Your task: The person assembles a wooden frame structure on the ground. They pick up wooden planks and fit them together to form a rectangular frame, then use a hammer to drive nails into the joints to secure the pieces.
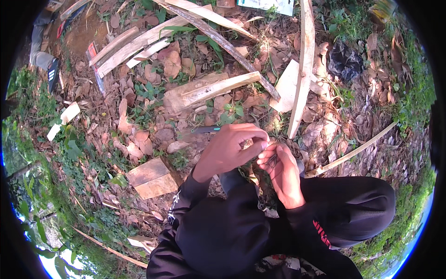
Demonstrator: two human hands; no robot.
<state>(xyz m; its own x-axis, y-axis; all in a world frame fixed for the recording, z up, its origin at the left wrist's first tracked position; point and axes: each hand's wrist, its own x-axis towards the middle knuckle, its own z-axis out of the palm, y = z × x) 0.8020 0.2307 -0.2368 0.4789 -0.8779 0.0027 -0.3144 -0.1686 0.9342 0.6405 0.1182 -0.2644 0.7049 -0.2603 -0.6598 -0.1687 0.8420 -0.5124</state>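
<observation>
My left hand point(234, 148) and my right hand point(284, 176) meet in front of my knees, thumbs and fingertips pinched close together. Thin dark strands seem to show by the right fingers, but what the fingertips hold is too small to make out. A dark tool handle with a teal oval point(208, 129) sticks out to the left from behind my left hand. Whether that hand holds it or it lies on the ground, I cannot tell. Just beyond, a rough wooden board point(195, 92) lies on the leaves.
A squared wood block point(154, 177) sits left of my knees. Long planks point(134, 46) lie at the far left, near another person's leg point(42, 59). A long pale strip of wood point(304, 65) runs away from me, beside a black plastic bag point(344, 61). A curved stick point(357, 149) lies right.
</observation>
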